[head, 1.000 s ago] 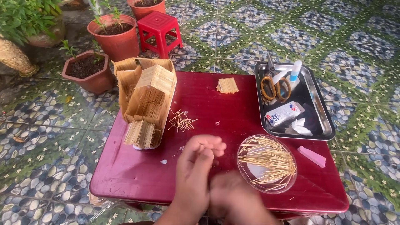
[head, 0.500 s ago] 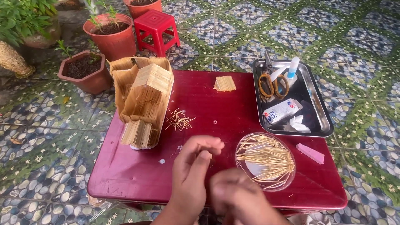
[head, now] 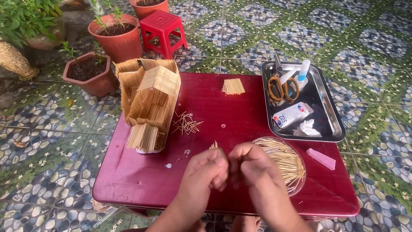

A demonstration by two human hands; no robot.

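Observation:
My left hand (head: 207, 171) and my right hand (head: 250, 165) meet fingertip to fingertip above the front of a dark red table (head: 128, 180). The left hand pinches a small bunch of toothpicks (head: 213, 145) whose tips stick up above its fingers. What the right hand grips is hidden by its curled fingers. Just right of the hands lies a clear round dish (head: 285, 161) full of toothpicks. A toothpick house model (head: 148, 103) stands at the table's left.
A metal tray (head: 332, 122) at the right holds scissors (head: 281, 86), a glue bottle (head: 302, 71) and a small box (head: 292, 114). A pink block (head: 322, 158), a flat toothpick panel (head: 233, 86) and loose toothpicks (head: 186, 124) lie on the table. Potted plants (head: 116, 34) and a red stool (head: 163, 28) stand behind.
My right hand has risen from the lower table edge to meet the left hand. The left hand's fingers have closed on the toothpicks.

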